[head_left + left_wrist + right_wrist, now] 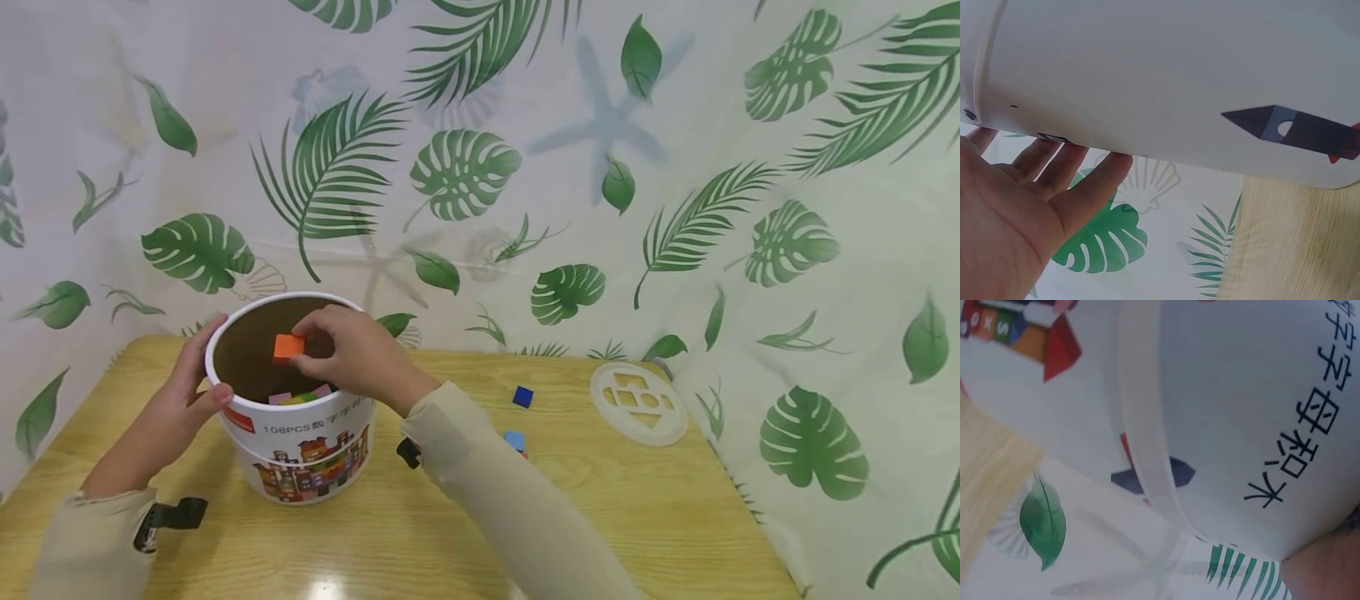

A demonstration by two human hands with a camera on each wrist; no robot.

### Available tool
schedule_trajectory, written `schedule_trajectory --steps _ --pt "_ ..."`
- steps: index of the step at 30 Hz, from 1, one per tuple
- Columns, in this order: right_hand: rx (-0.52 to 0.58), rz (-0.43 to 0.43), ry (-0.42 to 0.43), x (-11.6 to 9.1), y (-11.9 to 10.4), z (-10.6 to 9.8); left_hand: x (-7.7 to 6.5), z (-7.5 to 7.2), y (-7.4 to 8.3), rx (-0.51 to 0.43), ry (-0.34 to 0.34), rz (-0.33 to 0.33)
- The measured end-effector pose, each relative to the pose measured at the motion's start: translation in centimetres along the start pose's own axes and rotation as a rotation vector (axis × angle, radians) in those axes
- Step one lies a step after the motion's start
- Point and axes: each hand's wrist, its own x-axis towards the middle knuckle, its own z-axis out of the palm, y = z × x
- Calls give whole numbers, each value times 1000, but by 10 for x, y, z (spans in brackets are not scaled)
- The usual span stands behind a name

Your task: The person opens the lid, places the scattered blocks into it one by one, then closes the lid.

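Over the mouth of a white printed bucket [307,454], my right hand [360,350] pinches an orange block [288,348] between thumb and fingers. Inside the bucket, several coloured blocks [302,397] show low near the front wall. My left hand [183,387] rests against the bucket's left side, fingers spread and thumb near the rim. In the left wrist view, fingertips of the left hand [1016,219] touch the bucket's white wall [1147,81]. The right wrist view shows mostly the bucket's printed side [1229,425]; the right fingers are hidden there.
To the right of the bucket, a dark blue block [522,397] lies on the wooden table [637,517]. A light blue block [514,440] sits by the right sleeve, something red-orange beneath it. A pale round cut-out disc [639,403] lies near the table's right edge. Leaf-patterned cloth [480,250] hangs behind.
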Motion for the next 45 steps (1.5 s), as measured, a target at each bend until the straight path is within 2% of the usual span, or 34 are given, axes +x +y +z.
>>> schedule_trajectory --steps 5,10,13,17,20,24,28,30,32,36,40,45 --pt "-47 20 -12 -2 -2 -1 2 -1 -3 24 2 21" --pt "-44 14 12 -5 -2 -2 4 1 0 26 -9 -2" --pt "-34 -4 31 -6 0 -2 5 2 -1 29 -9 -7" --pt "30 -71 77 -11 7 -3 8 2 0 6 -16 -11" --pt "107 -164 104 -20 20 -7 11 4 4 -4 -22 -5" --pt "184 -248 147 -43 43 -17 11 6 7 -11 -26 6" --pt "184 -242 238 -76 81 -31 10 6 5 -10 -21 8" --pt "146 -211 259 -94 107 -40 8 6 3 -2 -17 9" --pt "102 -135 243 -115 135 -47 7 6 0 1 -17 4" --pt "96 84 141 -160 185 -55 3 4 -3 7 -15 -7" --pt "106 264 44 -201 222 -46 0 3 -3 8 -18 -8" --pt "45 359 -37 -234 246 -27 0 2 -3 4 -22 -5"
